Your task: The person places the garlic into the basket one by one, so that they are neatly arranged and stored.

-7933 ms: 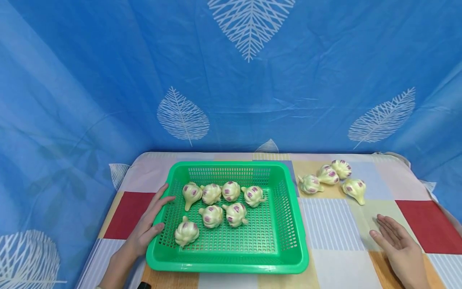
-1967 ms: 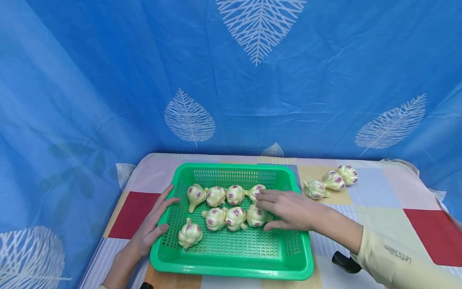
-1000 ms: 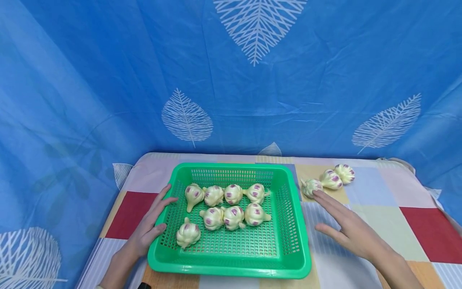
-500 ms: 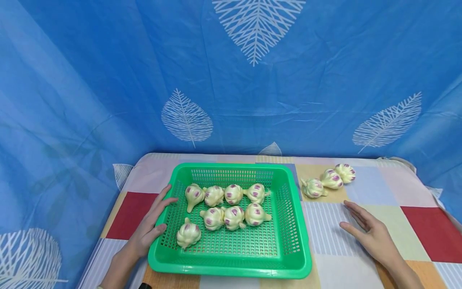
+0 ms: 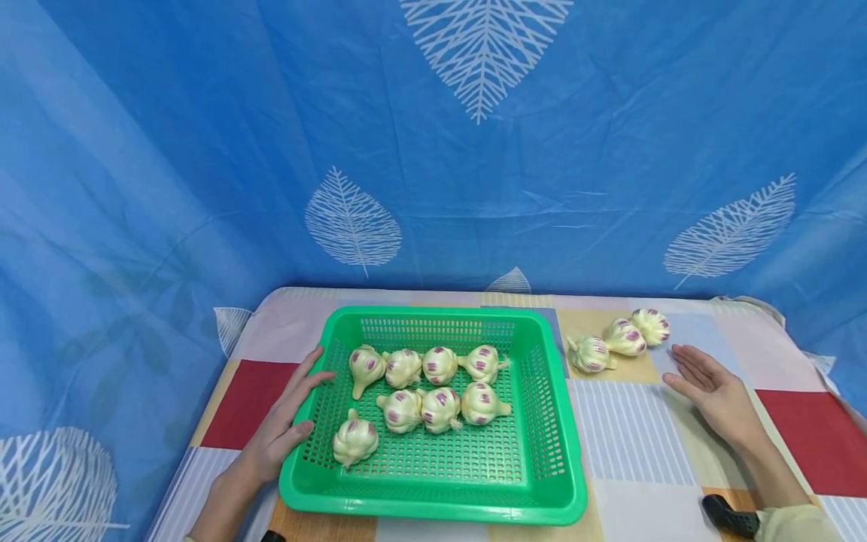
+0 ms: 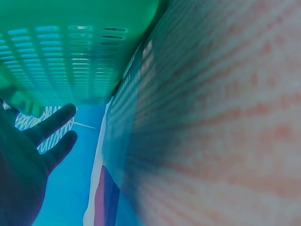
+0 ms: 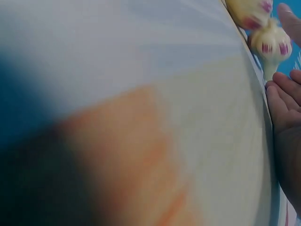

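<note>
A green plastic basket (image 5: 433,509) stands on the table, with several purple-streaked garlic bulbs lying in two rows and one garlic bulb (image 5: 355,439) apart at its front left. My left hand (image 5: 278,433) rests along the basket's left rim, fingers straight and spread; the left wrist view shows its dark fingers (image 6: 52,123) beside the slotted basket wall. To the right of the basket lie three more bulbs, the nearest a garlic bulb (image 5: 589,354). My right hand (image 5: 716,395) is held just right of them, fingers extended, holding nothing. A bulb (image 7: 270,44) shows beyond its fingertips in the right wrist view.
A patchwork cloth (image 5: 637,436) covers the table. Behind it hangs a blue curtain (image 5: 542,188) with white leaf prints. A black wrist device (image 5: 730,516) sits by my right cuff.
A garlic bulb from the right group now lies in the basket's front row. My right hand has let go of it, drawn back out and moved right. My left hand stays at the rim.
</note>
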A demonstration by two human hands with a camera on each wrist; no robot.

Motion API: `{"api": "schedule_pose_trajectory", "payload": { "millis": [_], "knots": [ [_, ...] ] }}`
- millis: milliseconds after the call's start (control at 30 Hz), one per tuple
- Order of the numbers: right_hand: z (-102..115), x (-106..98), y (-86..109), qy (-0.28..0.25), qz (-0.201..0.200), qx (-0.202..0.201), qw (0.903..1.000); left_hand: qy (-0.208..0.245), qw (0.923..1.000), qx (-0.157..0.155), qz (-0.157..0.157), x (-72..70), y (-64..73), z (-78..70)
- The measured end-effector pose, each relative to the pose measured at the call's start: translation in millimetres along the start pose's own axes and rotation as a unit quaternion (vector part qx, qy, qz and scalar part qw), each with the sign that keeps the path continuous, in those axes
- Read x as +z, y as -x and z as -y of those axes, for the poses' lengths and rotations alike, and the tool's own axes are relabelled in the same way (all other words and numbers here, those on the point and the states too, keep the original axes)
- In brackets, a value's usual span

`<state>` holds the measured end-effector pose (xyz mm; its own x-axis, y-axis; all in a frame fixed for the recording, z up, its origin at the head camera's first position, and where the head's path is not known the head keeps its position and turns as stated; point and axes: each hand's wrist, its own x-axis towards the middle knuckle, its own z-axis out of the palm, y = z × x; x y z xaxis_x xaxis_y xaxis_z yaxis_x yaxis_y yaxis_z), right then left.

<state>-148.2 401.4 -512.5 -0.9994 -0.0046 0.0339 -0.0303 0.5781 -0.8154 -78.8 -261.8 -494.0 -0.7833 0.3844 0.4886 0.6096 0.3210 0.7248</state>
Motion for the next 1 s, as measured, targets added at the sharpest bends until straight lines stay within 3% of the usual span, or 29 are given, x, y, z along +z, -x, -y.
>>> {"api": "schedule_pose_trajectory", "payload": {
  "millis": [200, 367, 733, 1000],
  "knots": [
    [-2, 0, -26.9, -0.016, -0.027, 0.007, 0.9995, 0.000, 1.0000, -0.002, 0.000, -1.6, 0.4, -0.1],
    [4, 4, -45.1, -0.018, -0.024, 0.026, 0.9992, -0.001, 1.0000, 0.000, -0.003, -1.9, 1.3, -0.1],
    [20, 12, -74.0, -0.003, -0.007, 0.081, 0.9967, -0.002, 1.0000, -0.001, 0.000, -0.3, 1.0, 0.7],
    [18, 15, -87.2, -0.003, -0.006, 0.097, 0.9953, 0.003, 1.0000, 0.000, 0.003, 1.0, 1.1, 1.9]
  ]
}}
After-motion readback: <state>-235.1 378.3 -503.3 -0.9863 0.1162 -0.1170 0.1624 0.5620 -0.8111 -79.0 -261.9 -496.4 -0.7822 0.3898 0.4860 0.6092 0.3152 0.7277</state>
